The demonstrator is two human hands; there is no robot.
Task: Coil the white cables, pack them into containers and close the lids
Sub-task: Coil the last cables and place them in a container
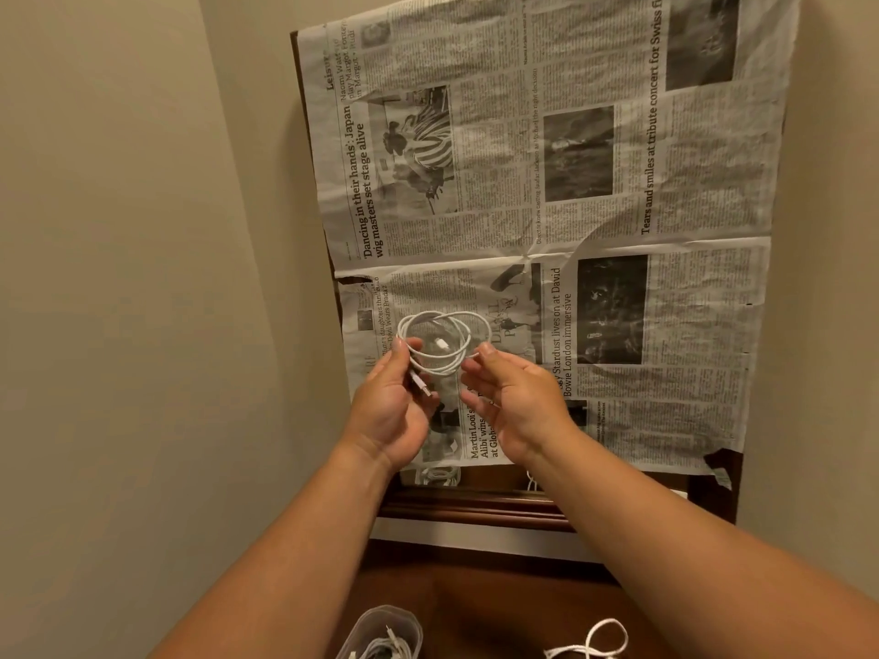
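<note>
Where the white cable [444,342] sits: raised off the surface, wound in a few loose loops between both hands.
Left hand [390,401]: fingers curled round the near-left arc of the coil; the large plug [421,385] pokes out just below this grip.
Right hand [513,397]: its top fingertips seem to pinch the opposite arc; the other fingers hang loose and spread.
Small connector [442,345]: dangles inside the ring, between the two grips.
Handling: probably light, limp and springy. The loops already splay apart, so the coil would likely open if one side is let go. Best held across all turns at once, not by a plug.
Behind the grip: newspaper [571,183] spread over a dark-framed panel [475,508], close to the knuckles.
Left of the grip: bare wall [119,230], near; little sideways room there.
Below the grip, toward the body: a clear container [380,632] with cable already inside, no lid visible; a loose cable [594,642] lies on the wooden top [475,611], apart from it.
Open room: mostly downward and back toward the body.
</note>
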